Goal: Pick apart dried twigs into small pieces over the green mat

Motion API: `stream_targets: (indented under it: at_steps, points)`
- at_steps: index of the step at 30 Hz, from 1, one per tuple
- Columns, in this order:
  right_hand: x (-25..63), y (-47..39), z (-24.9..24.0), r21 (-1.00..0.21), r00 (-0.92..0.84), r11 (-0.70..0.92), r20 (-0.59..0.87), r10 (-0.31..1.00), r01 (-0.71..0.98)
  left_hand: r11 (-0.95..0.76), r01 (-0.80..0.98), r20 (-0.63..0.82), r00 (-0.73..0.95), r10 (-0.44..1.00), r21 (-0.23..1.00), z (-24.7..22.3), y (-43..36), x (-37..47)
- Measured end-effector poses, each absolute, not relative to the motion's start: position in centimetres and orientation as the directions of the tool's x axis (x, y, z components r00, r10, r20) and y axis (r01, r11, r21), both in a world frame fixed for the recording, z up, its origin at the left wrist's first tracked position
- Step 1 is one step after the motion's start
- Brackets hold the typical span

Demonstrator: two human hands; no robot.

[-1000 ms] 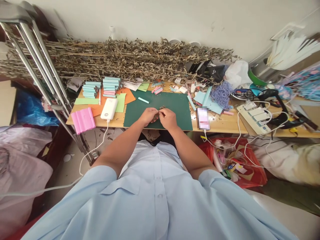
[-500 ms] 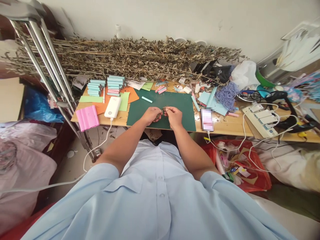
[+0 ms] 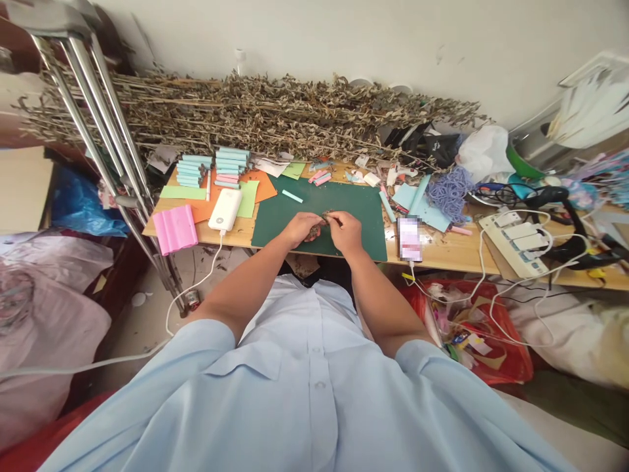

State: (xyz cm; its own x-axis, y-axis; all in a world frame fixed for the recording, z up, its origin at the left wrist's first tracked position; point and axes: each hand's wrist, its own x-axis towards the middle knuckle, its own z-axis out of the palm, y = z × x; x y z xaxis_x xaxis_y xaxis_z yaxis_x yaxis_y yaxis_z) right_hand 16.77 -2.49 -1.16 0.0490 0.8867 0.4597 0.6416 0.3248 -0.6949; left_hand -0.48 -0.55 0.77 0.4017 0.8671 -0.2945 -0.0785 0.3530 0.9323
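Over the front part of a green cutting mat (image 3: 275, 219), my two hands meet with their fingertips close together. My left hand (image 3: 301, 229) is closed around dried leaves (image 3: 314, 232), which show beneath its fingers. Thumb and forefinger of my right hand (image 3: 346, 231) pinch a small bit of the same brown, crumbly leaf matter (image 3: 325, 216) beside the left fingertips. A light blue paper roll (image 3: 292, 196) lies on the mat beyond my hands. Pink rolls (image 3: 322, 178) rest at the mat's back edge.
Bundles of dried stalks (image 3: 275, 115) line the wall. Stacked blue rolls (image 3: 230, 160), a white power bank (image 3: 225, 209) and pink paper (image 3: 175, 229) sit left. A phone (image 3: 409, 240), purple yarn (image 3: 448, 190) and a power strip (image 3: 515, 246) lie right. A crutch (image 3: 98, 124) leans left.
The view has shifted slightly. My hands stay together over the mat, with the right fingers moved very little against the dried leaves.
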Motion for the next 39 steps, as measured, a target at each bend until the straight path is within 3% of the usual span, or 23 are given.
stream_targets:
  at_steps: [4,14,25,29,35,39]
  points:
    - [18.2,-1.7,-1.0,-0.664,0.103,0.312,0.508,0.855,0.68,0.354,-0.128,-0.297,0.329,0.896,0.926,0.6,-0.6,-0.3]
    - [17.8,-1.0,-2.4,-0.527,-0.073,0.33,0.45,0.89,0.783,0.34,-0.169,-0.283,0.293,0.914,0.925,0.6,-0.9,-0.5]
    - [17.9,-2.0,-1.6,-0.558,0.058,0.198,0.407,0.911,0.806,0.364,-0.173,-0.296,0.327,0.898,0.915,0.4,-0.4,-0.4]
    - [17.5,-2.6,-1.5,-0.582,-0.008,0.257,0.395,0.919,0.772,0.357,-0.236,-0.276,0.314,0.908,0.904,0.3,-0.3,-0.6]
    - [17.0,-2.8,-2.3,-0.55,-0.258,0.411,0.335,0.906,0.727,0.324,-0.393,-0.212,0.303,0.929,0.86,-0.3,-0.2,-1.1]
    - [16.8,-1.5,-2.7,-0.563,-0.217,0.404,0.37,0.903,0.721,0.316,-0.372,-0.208,0.302,0.93,0.873,-0.2,-0.3,-1.0]
